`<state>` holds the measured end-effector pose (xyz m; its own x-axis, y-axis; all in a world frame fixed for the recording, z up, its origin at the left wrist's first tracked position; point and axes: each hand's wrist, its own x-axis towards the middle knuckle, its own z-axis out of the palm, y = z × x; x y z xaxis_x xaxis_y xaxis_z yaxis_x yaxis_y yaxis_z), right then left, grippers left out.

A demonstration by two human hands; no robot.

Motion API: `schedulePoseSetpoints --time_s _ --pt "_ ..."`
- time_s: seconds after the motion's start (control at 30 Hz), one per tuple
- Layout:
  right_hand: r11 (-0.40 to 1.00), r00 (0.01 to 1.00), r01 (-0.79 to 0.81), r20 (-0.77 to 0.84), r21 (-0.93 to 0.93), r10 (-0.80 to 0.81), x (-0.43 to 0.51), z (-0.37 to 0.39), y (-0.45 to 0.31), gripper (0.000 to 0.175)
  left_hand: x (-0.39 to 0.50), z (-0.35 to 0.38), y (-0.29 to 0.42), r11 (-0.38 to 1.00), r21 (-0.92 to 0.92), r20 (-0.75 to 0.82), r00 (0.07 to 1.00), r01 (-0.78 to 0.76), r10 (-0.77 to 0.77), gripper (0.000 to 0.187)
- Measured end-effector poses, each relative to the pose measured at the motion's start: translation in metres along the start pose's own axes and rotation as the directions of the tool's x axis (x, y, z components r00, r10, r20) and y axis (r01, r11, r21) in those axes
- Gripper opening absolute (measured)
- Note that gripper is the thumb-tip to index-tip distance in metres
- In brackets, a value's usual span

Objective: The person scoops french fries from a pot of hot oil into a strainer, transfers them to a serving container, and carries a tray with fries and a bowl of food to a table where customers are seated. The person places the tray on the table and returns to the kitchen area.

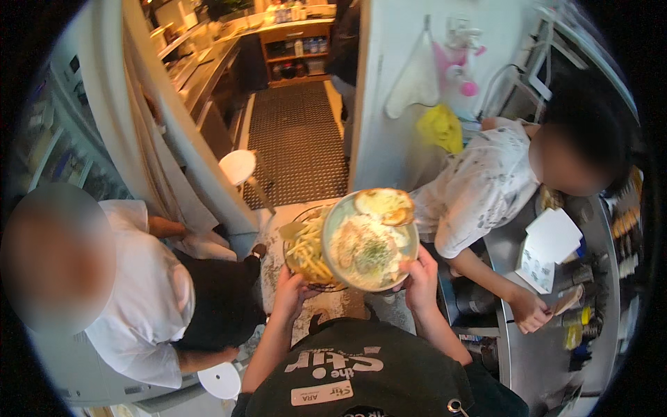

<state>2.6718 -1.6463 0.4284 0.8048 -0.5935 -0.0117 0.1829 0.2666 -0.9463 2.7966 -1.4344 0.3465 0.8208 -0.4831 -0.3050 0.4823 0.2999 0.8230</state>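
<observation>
My right hand (421, 279) grips the lower right rim of a pale green bowl (329, 255). Creamy food (354, 245) topped with chopped green herbs fills it, and a slice of toasted bread (386, 204) rests on its far rim. My left hand (293, 289) holds the near left side of a round wire basket (333, 287). French fries (307, 250) lie in the basket on what looks like paper. The bowl overlaps the basket's right part and hides it. Both dishes are held in front of my dark apron (365, 385).
Ahead, a doorway leads to a perforated floor mat (297, 140), with a white stool (238, 167) at its left. A person in white (151, 276) stands left. Another person (484, 177) works right at a steel counter (526, 359) bearing an open white box (552, 237).
</observation>
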Motion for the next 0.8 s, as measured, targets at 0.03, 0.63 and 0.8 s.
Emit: schedulePoseSetpoints --time_s 0.03,0.63,0.8 --pt "1.000 1.000 0.008 0.003 0.021 -0.008 -0.001 0.000 0.003 0.041 -0.003 0.000 -0.002 1.000 -0.024 0.014 1.000 -0.011 0.011 0.054" --pt "0.995 0.993 0.097 0.067 0.015 -0.098 0.010 -0.005 0.025 0.035 -0.014 -0.058 -0.027 0.983 -0.044 -0.153 0.974 -0.176 0.168 0.051" --pt "0.997 0.994 0.073 0.081 -0.028 -0.070 0.009 -0.010 0.030 0.048 0.006 -0.072 -0.025 0.977 -0.066 -0.148 0.970 -0.202 0.191 0.051"
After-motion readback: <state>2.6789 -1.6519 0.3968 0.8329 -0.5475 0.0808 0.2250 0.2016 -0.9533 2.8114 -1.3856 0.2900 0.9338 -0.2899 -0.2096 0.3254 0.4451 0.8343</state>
